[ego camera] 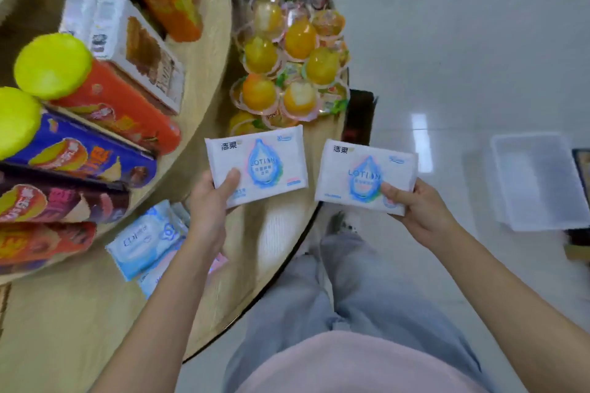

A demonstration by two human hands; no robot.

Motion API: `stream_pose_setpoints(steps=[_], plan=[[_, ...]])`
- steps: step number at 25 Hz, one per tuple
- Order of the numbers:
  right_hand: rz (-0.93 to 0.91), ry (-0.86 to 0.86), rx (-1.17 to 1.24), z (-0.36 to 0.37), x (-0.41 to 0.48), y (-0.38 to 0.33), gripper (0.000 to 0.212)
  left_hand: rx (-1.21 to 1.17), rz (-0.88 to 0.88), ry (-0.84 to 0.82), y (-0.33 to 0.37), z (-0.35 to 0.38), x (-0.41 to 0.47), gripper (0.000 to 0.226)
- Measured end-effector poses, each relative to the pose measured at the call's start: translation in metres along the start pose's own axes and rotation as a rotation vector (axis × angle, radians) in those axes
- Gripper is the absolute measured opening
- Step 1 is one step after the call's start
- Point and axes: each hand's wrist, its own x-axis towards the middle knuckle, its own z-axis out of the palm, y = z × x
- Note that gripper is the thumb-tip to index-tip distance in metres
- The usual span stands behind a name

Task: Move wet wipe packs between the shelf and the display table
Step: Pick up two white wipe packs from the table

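At the far left of the frame, snack tubes (105, 105) lie in a row on the raised middle part of the table (79, 313). Low in the left part, some blue packs (147, 239) lie on the table's lower ring, just beside my left wrist.

My left hand (207, 201) grips the left pack (258, 166) by its lower left corner, thumb on top and fingers under. The pack runs up and to the right from the grip. Its long side goes across the frame and its face points up at me. It hangs over bare wood near the table's edge. Just above it in the frame sits a heap of jelly cups (287, 64), so I think there is little room to push it further that way.

My right hand (418, 210) grips the right pack (364, 175) by its lower right corner, thumb on top. This pack runs to the left from the grip, long side across the frame too. Most of it is past the table's edge, over the floor. The two packs are near each other but do not touch.

I think the left hand is nearer to the bare wood if the packs go down here. I cannot see the shelf.

At the far right, a white tray (539, 182) lies on the floor, well apart from both hands.
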Motion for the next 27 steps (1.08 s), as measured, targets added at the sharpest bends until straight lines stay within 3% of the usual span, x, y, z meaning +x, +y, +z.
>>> stream_pose_setpoints(steps=[5,10,14,19,20,23,24,27], plan=[[-0.106,0.282,0.256,-0.111,-0.073,0.036,0.036,0.258,-0.029,-0.453,-0.006,0.106,-0.022,0.024],[-0.204,0.527,0.447,-0.221,-0.158,0.08,0.023,0.432,-0.045,-0.781,-0.034,0.227,-0.08,0.037],[-0.256,0.631,0.521,-0.304,-0.221,0.106,0.023,0.49,-0.049,-0.906,-0.069,0.313,-0.158,0.015],[-0.374,0.742,0.586,-0.407,-0.288,0.109,0.013,0.521,-0.123,-1.045,-0.12,0.402,-0.245,0.039],[-0.399,0.749,0.608,-0.423,-0.299,0.108,0.019,0.529,-0.133,-1.07,-0.128,0.417,-0.259,0.033],[-0.459,0.83,0.655,-0.47,-0.322,0.102,0.067,0.549,-0.146,-1.166,-0.145,0.473,-0.294,0.022],[-0.466,0.862,0.673,-0.487,-0.331,0.099,0.069,0.561,-0.149,-1.204,-0.15,0.497,-0.304,0.023],[-0.525,0.96,0.747,-0.534,-0.356,0.088,0.037,0.57,-0.125,-1.304,-0.161,0.582,-0.331,0.025]])
